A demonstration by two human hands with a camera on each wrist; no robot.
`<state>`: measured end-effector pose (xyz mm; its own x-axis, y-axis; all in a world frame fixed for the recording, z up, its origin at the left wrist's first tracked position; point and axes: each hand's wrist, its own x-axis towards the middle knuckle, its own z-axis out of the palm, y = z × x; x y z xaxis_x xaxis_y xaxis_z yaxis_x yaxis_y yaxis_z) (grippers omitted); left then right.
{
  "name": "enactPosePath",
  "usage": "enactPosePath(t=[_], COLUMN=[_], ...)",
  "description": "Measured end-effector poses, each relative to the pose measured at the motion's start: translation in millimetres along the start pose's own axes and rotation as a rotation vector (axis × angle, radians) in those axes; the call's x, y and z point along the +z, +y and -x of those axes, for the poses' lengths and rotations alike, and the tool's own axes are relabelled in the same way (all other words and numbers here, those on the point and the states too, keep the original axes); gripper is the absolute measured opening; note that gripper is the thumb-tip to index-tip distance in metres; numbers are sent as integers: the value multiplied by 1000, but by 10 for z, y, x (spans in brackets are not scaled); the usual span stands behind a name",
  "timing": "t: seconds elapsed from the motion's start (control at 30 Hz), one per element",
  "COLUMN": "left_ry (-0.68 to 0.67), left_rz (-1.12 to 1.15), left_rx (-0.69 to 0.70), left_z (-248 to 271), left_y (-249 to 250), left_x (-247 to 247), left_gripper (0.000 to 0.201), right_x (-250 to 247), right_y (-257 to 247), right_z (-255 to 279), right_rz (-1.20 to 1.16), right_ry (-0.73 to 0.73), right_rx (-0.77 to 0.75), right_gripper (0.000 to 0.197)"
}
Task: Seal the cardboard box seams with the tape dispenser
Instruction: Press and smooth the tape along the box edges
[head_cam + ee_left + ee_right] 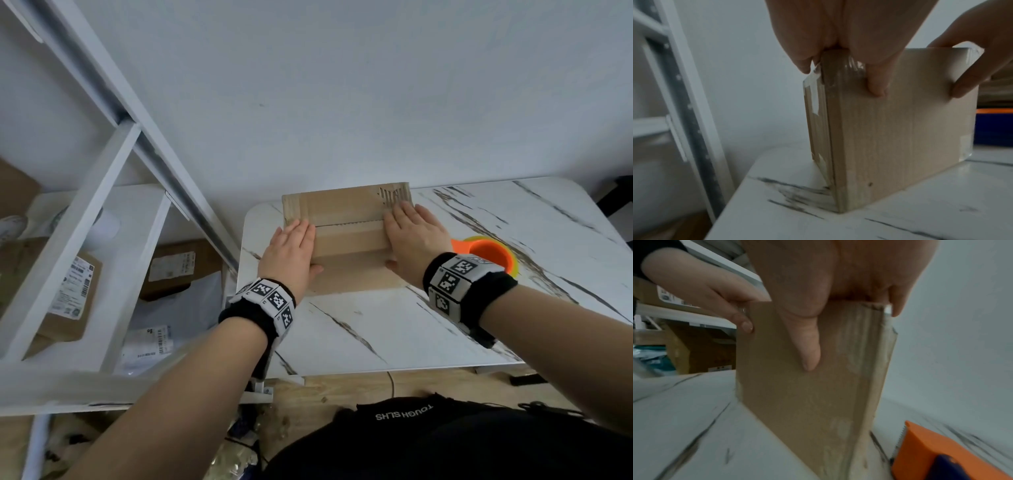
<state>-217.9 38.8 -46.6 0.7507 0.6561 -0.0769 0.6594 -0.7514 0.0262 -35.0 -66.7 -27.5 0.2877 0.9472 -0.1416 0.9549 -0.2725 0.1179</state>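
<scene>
Cardboard box [346,236] sitting toward the far left of the marble table [359,329], up close to the wall, standing on a narrow side judging by the wrist views. Left hand [291,255] clamped over the box's left end, fingers flat along the top, thumb hooked down the near face. Right hand [414,240] doing the same on the right end, fingers straight across the top, thumb pressed flat on the near face. So neither really grabbing, more pinning from both sides, probably to keep it steady and press the tape down.

Clear tape [842,69] already wrapped over the top left corner, shiny and a bit wrinkled. Top seam [349,224] looks taped too, hard to be sure.

Tape dispenser [486,255], orange, parked just right of the box behind the right wrist, untouched. Handy spot, easy grab for the next seam.

Shelf rack [113,192] with parcels off to the left.
</scene>
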Motion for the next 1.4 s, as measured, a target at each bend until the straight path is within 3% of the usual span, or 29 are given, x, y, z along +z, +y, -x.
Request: enactPosePath(t=[0.17,0.5,0.67,0.83,0.93,1.4], left_ry=[11,23,21,50,58,34], left_rz=[-13,-71,-77,-18,17,62], left_rx=[1,6,10,5,3,-26], left_z=[-9,17,-44,-59,-102,-717], left_y=[9,21,8,14,-16,-280], left_x=[18,13,-16,47,79,-4], left_gripper=[71,72,72,73,73,76], right_x=[2,-44,-66,111,132,92], right_y=[-260,1,32,50,94,210], right_z=[-115,-2,-70,68,43,-611], right_rz=[-80,38,68,-173,-259,-281], right_ry=[-58,-22,-22,58,33,24], right_rx=[-18,67,48,84,85,73], right_gripper=[87,103,97,80,71,70])
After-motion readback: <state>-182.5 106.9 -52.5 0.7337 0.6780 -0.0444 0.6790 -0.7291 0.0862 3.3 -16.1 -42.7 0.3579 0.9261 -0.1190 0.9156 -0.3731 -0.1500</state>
